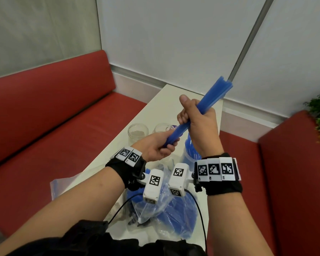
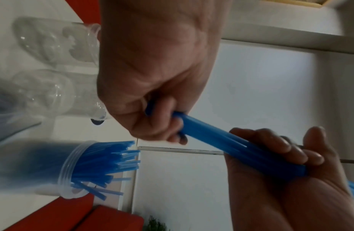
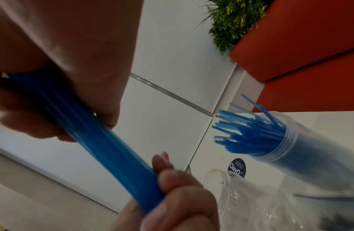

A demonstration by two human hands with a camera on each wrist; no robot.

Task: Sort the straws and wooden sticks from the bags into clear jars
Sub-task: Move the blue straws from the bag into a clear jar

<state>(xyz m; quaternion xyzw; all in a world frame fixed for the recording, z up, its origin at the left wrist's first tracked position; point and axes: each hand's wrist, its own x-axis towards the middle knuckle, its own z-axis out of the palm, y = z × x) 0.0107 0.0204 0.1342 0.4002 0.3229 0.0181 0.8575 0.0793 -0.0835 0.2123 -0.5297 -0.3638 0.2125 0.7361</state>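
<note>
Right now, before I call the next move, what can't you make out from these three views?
- Wooden sticks: none visible in any view; the bag contents are hidden by wrists and crumpled plastic.
- Straw jar: base hidden behind the right hand in the head view; blurred in both wrist views.
- Straw bundle: count unreadable; the left hand covers its lower end.
- Empty jars: the farther one is partly hidden.
</note>
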